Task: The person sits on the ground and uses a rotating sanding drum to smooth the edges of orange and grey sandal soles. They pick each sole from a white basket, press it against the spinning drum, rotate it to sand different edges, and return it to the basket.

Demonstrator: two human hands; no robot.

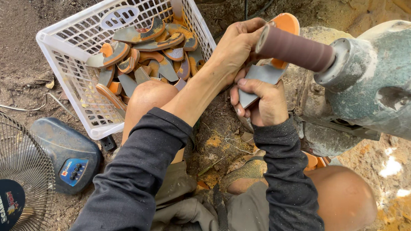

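Note:
Both my hands hold one grey and orange shoe sole piece against a brown sanding drum. My left hand grips the piece's upper end near its orange tip. Lower down, my right hand clamps the grey end between thumb and fingers. The drum sticks out leftward from a dusty green-grey motor housing on the right. The sole piece passes under the drum, which hides part of it.
A white plastic basket at upper left holds several similar grey and orange pieces. A floor fan with a blue-grey base stands at lower left. My bare knees flank the hands. Sawdust-covered dirt ground lies all around, with cables along the top.

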